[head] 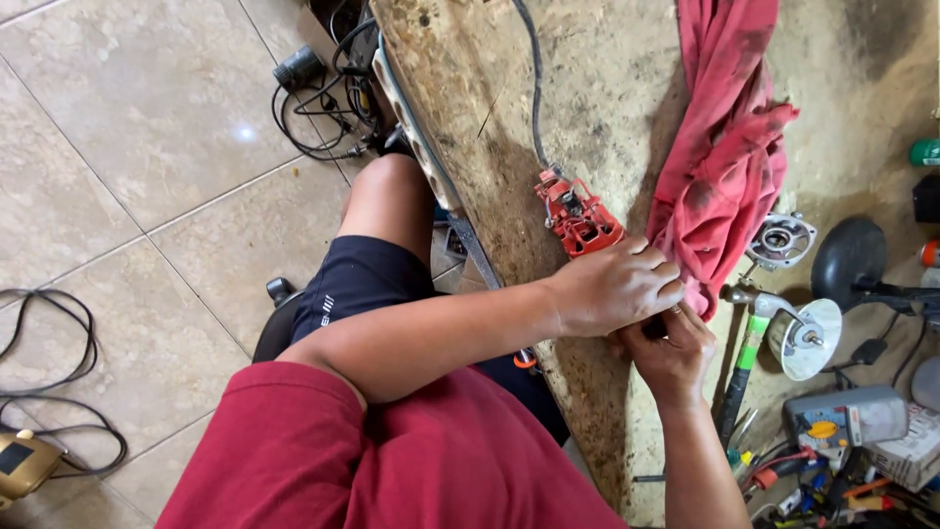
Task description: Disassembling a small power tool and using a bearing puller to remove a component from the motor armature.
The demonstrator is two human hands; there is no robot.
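Both hands meet at the near edge of the worktop (pixel 587 88), a worn, stained slab with a rough, dusty face. The left hand (pixel 617 286) is curled shut over the near end of a red tool part (pixel 578 217), a ribbed plastic housing with metal fittings showing and a black cord (pixel 535 88) running away from its far end. The right hand (pixel 671 355) sits just under the left, fingers bent around a small dark piece (pixel 654 328) pinched between the two hands; what that piece is cannot be told. The housing looks stiff and light, with hard edges and open ribs that give a sure hold, though thin plastic walls may crack if squeezed hard; the solid body near the cord end looks the safest place to grip. The cord is limp and will drag. Touching the left hand's knuckles, on the far side, lies a soft, crumpled red rag (pixel 725 147), grimy in patches. Beyond the right hand rest a cast-metal bearing cap (pixel 780 240), a green-handled hammer (pixel 746 362) and a round metal guard (pixel 808 338).
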